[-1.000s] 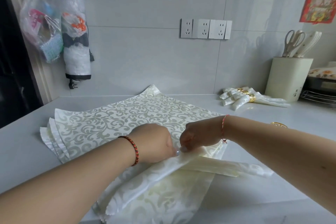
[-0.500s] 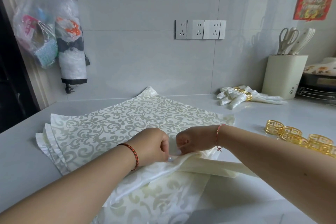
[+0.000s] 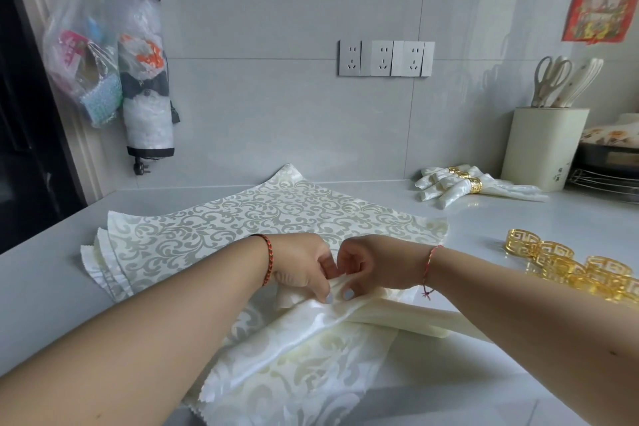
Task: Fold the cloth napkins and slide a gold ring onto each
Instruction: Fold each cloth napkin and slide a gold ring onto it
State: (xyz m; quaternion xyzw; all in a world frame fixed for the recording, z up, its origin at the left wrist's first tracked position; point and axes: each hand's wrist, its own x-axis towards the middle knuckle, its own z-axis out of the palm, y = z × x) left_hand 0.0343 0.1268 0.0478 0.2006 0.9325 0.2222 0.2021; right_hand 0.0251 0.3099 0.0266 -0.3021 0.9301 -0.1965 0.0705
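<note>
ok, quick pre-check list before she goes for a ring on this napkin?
1. Both hands on the pleated napkin: ok, left hand and right hand each pinch it at the middle.
2. Pleats gathered along the whole length: not ok, the near end still fans out flat.
3. Loose gold rings within view on the right: ok.
4. A hand free to take a ring: not ok, both are busy.
5. Stack of flat napkins underneath staying put: cannot tell.
6. Finished ringed napkins out of the way: ok, far right by the wall.
</note>
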